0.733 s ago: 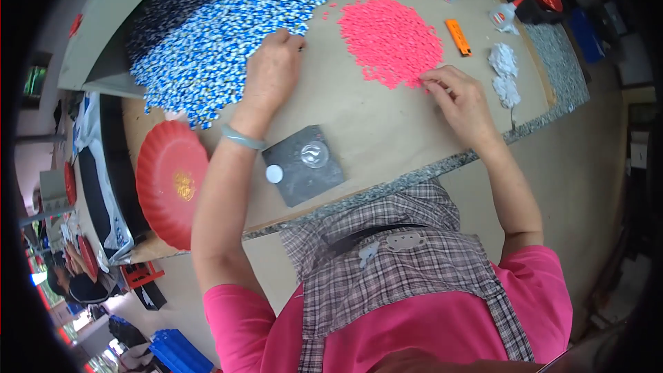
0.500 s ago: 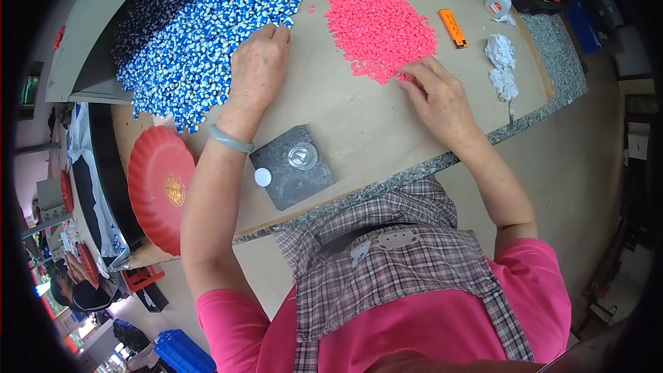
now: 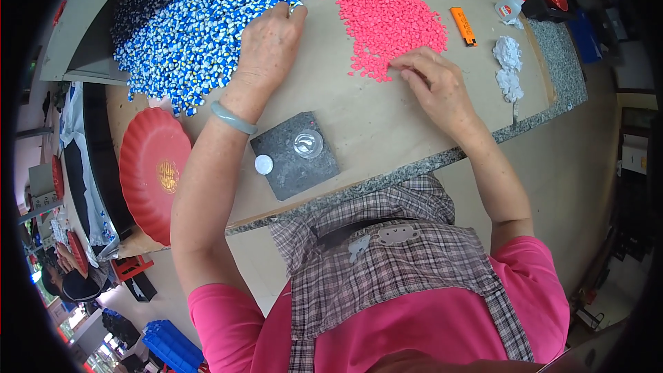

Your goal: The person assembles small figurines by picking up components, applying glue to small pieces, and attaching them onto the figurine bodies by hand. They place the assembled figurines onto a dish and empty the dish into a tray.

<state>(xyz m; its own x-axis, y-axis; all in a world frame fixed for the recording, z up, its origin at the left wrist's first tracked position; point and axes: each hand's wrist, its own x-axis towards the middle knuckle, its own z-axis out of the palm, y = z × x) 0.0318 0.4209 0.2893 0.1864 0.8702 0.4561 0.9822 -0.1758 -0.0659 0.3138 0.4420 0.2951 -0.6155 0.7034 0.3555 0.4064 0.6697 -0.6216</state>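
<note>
While the grey square slab serves as the clock's centre, the loose pile of small, bright-pink, rounded pieces spreads at one o'clock on the tan paper-covered tabletop. The pieces look matt and much alike, packed in the middle and scattered along the edge.

Near the pile's five o'clock edge is the right hand, its thumb and forefinger bent toward each other with their tips close together; whether they grip a piece cannot be told.

Between ten and eleven o'clock lies a larger heap of small blue-and-white pieces with yellow touches. The left hand is at its four o'clock edge, back upward and fingers curled; what the fingertips touch is hidden.

On the slab stands a clear round dish, with a flat white disc at the nine o'clock edge. At nine o'clock, a red scalloped plate bears gold characters.

Toward two o'clock lie a flat orange oblong object with dark print and two white red-tipped bottles with printed labels, then crumpled white tissue.
</note>
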